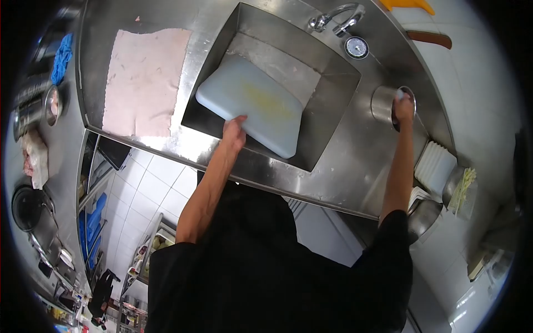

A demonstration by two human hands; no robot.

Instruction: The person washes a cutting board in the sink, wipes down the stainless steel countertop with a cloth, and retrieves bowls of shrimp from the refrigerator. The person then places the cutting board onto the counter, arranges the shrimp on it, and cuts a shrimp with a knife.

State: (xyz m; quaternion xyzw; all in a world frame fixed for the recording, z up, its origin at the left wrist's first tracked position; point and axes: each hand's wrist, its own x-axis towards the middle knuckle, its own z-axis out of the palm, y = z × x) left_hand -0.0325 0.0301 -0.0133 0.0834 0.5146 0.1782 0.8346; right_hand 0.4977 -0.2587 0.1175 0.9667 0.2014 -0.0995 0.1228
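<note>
Pale-blue and plastic, a thick rectangular cutting board with a yellowish stain rests tilted in the rectangular stainless-steel sink, its near edge clamped in the left hand, thumb on top, other fingers largely hidden. Right of the sink, the right hand dips into the mouth of a round, shiny metal pot; whether its fingers are together or apart cannot be told. Beyond the sink stand a curved chrome faucet and a round metal-rimmed disc; left of it lies a flat, pale pink rectangular sheet. Nothing covers the board's upper face. The left forearm angles up to the sink's near rim; the right arm reaches out, nearly straight, past its right side.
</note>
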